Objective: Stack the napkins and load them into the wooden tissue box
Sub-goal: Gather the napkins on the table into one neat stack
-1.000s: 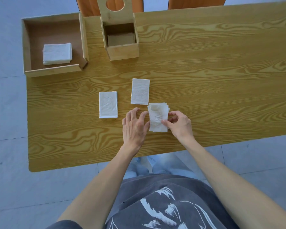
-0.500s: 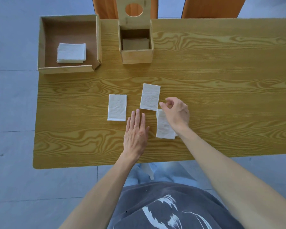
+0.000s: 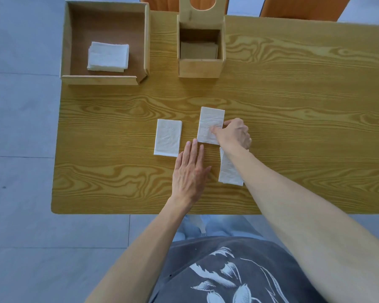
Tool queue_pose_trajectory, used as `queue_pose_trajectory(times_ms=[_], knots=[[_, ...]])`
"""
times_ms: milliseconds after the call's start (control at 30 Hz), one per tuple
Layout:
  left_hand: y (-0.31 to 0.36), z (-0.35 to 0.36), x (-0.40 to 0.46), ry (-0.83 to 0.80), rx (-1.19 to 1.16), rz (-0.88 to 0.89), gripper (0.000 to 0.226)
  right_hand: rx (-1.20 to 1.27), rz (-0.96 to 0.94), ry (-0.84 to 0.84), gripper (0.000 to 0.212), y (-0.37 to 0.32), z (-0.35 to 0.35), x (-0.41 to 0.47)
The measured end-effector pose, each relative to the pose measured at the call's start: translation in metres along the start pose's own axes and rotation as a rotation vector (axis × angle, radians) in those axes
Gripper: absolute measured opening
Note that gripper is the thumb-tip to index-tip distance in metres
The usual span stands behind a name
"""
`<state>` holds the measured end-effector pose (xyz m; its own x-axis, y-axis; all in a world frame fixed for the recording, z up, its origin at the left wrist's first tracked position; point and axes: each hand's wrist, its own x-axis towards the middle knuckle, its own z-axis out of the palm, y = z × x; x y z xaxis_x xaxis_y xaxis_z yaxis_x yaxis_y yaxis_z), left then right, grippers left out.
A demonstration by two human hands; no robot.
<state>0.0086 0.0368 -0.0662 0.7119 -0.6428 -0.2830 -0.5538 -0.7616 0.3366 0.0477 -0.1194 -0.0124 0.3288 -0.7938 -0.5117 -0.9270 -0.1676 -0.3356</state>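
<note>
Three white folded napkins lie on the wooden table point(image 3: 293, 127). The left napkin point(image 3: 168, 137) lies alone. My right hand point(image 3: 233, 134) pinches the right edge of the middle napkin point(image 3: 208, 123), which still lies flat. My right forearm partly hides the near napkin stack point(image 3: 228, 171). My left hand point(image 3: 189, 171) rests flat and open on the table between the left napkin and the stack. The wooden tissue box point(image 3: 200, 67) stands open at the far edge, its lid with a round hole tipped up behind it.
A shallow wooden tray point(image 3: 101, 80) at the far left holds a pile of white napkins point(image 3: 108, 56). Two orange chair backs stand behind the table. The table's near edge runs just below my wrists.
My right hand left the near napkin stack and moved forward onto the middle napkin. My left hand flattened on the table. The camera moved closer and shifted the view.
</note>
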Motion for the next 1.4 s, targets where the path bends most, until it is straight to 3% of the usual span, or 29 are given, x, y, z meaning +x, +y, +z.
queue_pose_trajectory(times_ms=[200,433,600,767,933,1067,1233,1400], knots=[[-0.001,-0.002,0.0,-0.007,0.01,0.002,0.067,0.138,-0.081,-0.012,0.021,0.001,-0.001,0.003],[-0.003,-0.004,0.0,-0.014,-0.005,0.015,0.067,0.489,-0.16,0.025,0.028,0.021,-0.026,0.002],[-0.003,-0.004,0.0,-0.013,0.0,0.016,0.068,0.645,-0.109,-0.066,0.023,0.075,-0.038,-0.018],[-0.003,-0.004,-0.002,0.011,-0.005,0.027,0.066,0.595,-0.013,-0.105,0.027,0.128,-0.026,-0.037],[0.0,-0.006,-0.002,0.008,-0.015,0.035,0.063,0.249,-0.049,0.059,0.036,0.143,-0.013,-0.045],[0.001,-0.009,-0.005,0.03,-0.025,0.027,0.058,0.14,-0.048,0.087,0.05,0.138,-0.009,-0.045],[-0.004,-0.02,-0.008,0.22,-0.036,-0.006,0.049,0.112,-0.051,0.041,0.049,0.116,-0.003,-0.039],[-0.02,-0.04,0.002,0.298,-0.115,-0.248,0.049,0.117,-0.077,0.005,0.047,0.089,0.001,-0.034]])
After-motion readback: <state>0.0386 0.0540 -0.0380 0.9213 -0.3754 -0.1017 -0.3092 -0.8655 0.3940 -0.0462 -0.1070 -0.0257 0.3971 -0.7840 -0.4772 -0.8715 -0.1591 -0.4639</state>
